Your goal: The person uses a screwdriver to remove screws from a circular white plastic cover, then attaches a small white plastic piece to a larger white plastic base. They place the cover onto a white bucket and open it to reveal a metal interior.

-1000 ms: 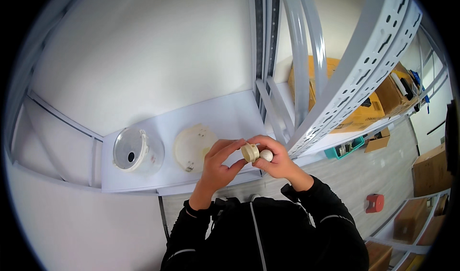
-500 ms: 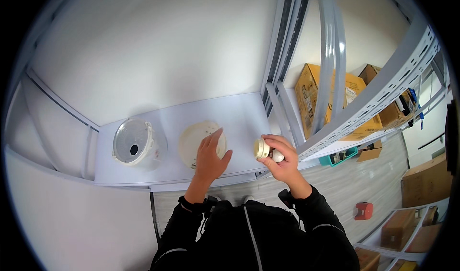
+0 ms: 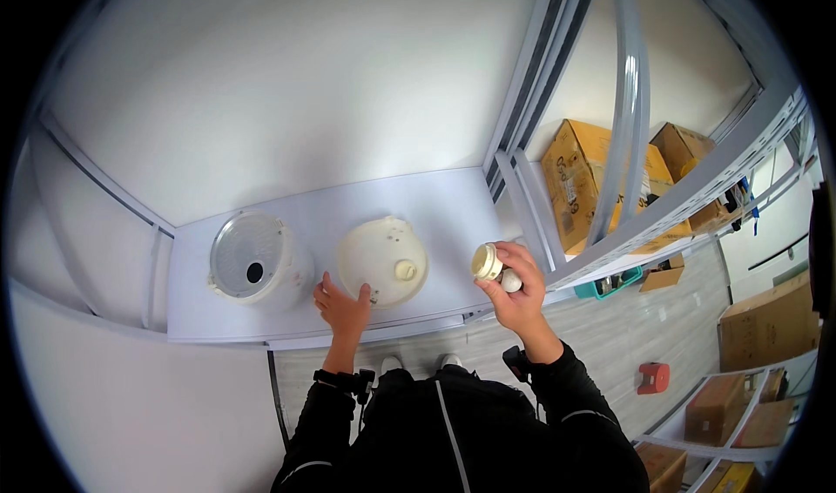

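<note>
A round cream lid-like disc [image 3: 369, 240] lies on the white shelf, with a small cream knob [image 3: 405, 270] near its right side. My left hand [image 3: 345, 310] is at the disc's lower left rim, thumb and fingers apart; whether it touches the rim I cannot tell. My right hand [image 3: 522, 294] is closed round a short cream round cap [image 3: 486, 262], held over the shelf's right end. Beneath it, a white rounded piece [image 3: 511, 280] shows between the fingers; whether the two are joined is unclear. On the left stands a translucent white bucket [image 3: 292, 275], a dark round spot inside.
The white shelf board [image 3: 453, 205] runs along a pale wall, its front edge close to my body. To the right are grey metal uprights [image 3: 629, 101] and a yellow cardboard box [image 3: 570, 188]. Lower down sit a teal bin [image 3: 601, 288] and a red stool [image 3: 653, 378].
My left hand has moved left and toward me, from above the disc to its lower left rim, uncovering the knob. My right hand still holds the cap, now tilted a little more upward.
</note>
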Demonstrator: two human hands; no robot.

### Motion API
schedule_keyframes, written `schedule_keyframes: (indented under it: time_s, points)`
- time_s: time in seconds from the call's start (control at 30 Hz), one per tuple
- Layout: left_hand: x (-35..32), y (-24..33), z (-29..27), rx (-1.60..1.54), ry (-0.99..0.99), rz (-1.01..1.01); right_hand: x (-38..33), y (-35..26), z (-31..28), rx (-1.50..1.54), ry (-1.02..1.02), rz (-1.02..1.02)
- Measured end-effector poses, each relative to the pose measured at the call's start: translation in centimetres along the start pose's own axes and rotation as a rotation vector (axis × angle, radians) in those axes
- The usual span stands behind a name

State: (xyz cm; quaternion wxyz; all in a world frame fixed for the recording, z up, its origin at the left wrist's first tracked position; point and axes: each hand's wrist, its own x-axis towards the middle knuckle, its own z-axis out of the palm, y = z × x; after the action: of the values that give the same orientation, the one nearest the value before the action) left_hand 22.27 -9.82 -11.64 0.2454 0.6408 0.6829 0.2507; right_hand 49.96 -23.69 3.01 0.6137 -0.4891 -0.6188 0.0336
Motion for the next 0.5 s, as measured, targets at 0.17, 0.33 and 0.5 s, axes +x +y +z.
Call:
schedule_keyframes:
  time_s: [0.17, 0.33, 0.5]
  points:
    - [2.2, -3.5, 1.6, -0.34, -0.256, -0.174, 0.0, -0.6, 2.1, -0.012, -0.025, 0.03]
    - [3.1, -3.6, 2.0, -0.764, -0.507, -0.422, -0.3, -0.7, 3.9, 0.011, -0.062, 0.097]
    - [3.1, -3.4, 2.2, -0.924, -0.54, -0.462, -0.6, -1.1, 4.8, -0.01, -0.08, 0.167]
